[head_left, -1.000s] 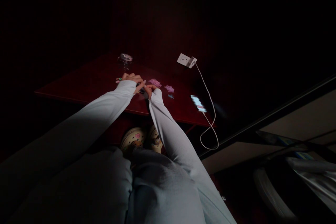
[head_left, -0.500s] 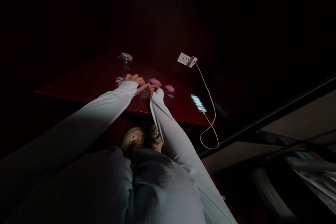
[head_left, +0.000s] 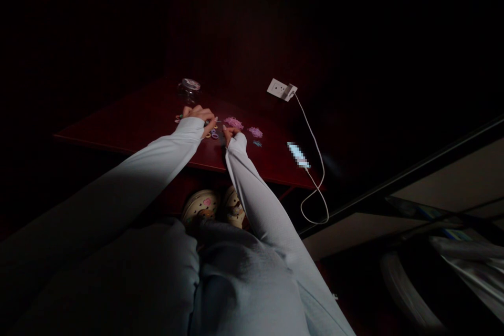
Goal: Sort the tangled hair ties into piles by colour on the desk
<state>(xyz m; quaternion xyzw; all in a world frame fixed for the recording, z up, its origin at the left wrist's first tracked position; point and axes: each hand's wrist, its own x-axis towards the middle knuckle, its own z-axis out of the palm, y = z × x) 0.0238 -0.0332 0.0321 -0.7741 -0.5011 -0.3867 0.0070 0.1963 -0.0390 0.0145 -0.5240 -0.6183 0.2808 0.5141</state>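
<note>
My left hand (head_left: pixel 200 114) hovers low over the dark red table (head_left: pixel 118 126), fingers bent and apart, with nothing seen in it. Small yellow and purple rings (head_left: pixel 214 136) lie by its thumb, and a few coloured ones (head_left: pixel 178 118) show past its outer side. Close on the right, my right hand (head_left: pixel 229 133) has its fingertips pinched together; what they hold, if anything, is too small to name. Beyond it lie a pink pile (head_left: pixel 233 123), a smaller pinkish-purple pile (head_left: pixel 255 132) and a little teal cluster (head_left: pixel 257 143).
A clear jar with a lid (head_left: pixel 191 84) stands at the back left. A lit phone (head_left: pixel 298 155) lies at the right, its white cable (head_left: pixel 315 142) running to a wall socket (head_left: pixel 281 89). Clogs (head_left: pixel 202 205) show below the table's front edge.
My left hand has drawn slightly back from my right, and their fingertips are farther apart. More of the yellow and purple rings shows beside the left thumb.
</note>
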